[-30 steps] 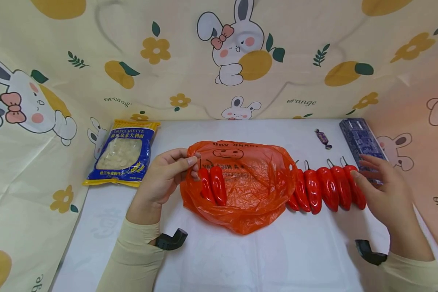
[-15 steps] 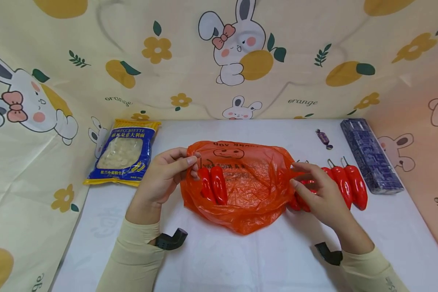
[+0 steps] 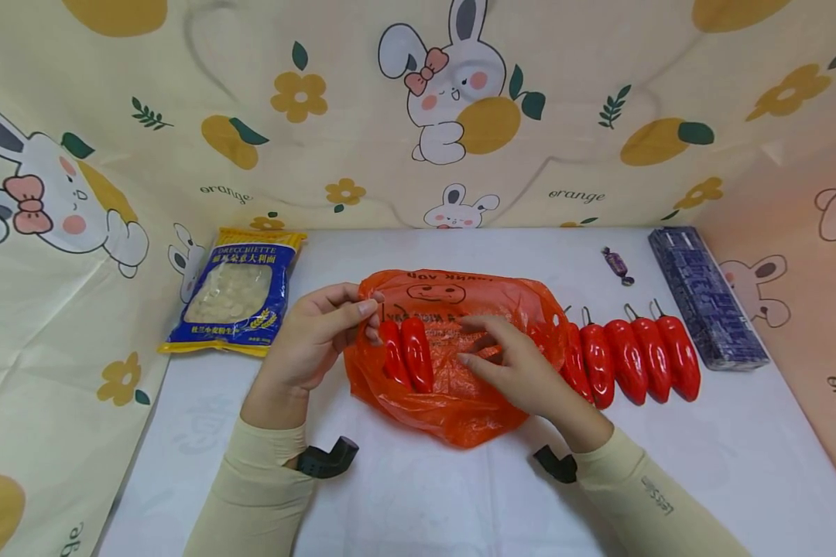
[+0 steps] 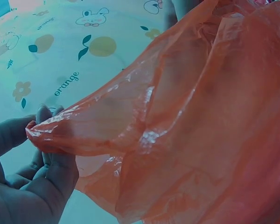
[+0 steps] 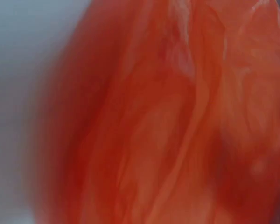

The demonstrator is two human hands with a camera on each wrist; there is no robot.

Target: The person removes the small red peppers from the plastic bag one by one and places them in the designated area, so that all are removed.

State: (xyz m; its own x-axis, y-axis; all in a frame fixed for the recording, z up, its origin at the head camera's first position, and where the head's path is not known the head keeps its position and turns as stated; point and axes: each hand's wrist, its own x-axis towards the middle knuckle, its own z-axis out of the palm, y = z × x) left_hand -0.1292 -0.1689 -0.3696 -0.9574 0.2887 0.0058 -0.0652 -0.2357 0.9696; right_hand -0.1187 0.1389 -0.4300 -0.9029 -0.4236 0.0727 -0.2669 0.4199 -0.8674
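Note:
A red plastic bag (image 3: 470,418) lies on the table with its mouth spread. Two glossy red peppers (image 3: 416,356) lie at its left side, inside the mouth. My left hand (image 3: 320,329) pinches the bag's left rim between thumb and fingers; the left wrist view shows the film (image 4: 98,135) stretched away from that pinch. Over the right part of the mouth is my right hand (image 3: 519,367), fingers apart and loosely bent, holding nothing. To the right of the bag runs a row of several more red peppers (image 3: 627,362), the nearest partly hidden. In the right wrist view, blurred red film (image 5: 168,116) fills most of the picture.
A blue and yellow pack of orecchiette pasta (image 3: 230,290) lies at the back left. At the back right are a small wrapped candy (image 3: 618,265) and a long dark-blue patterned box (image 3: 709,298). Printed cloth (image 3: 362,93) hangs behind and at both sides.
My right hand has swung left from the far end of the pepper row, past the bag's right edge, to over its mouth. The left hand keeps its pinch; the peppers stay put.

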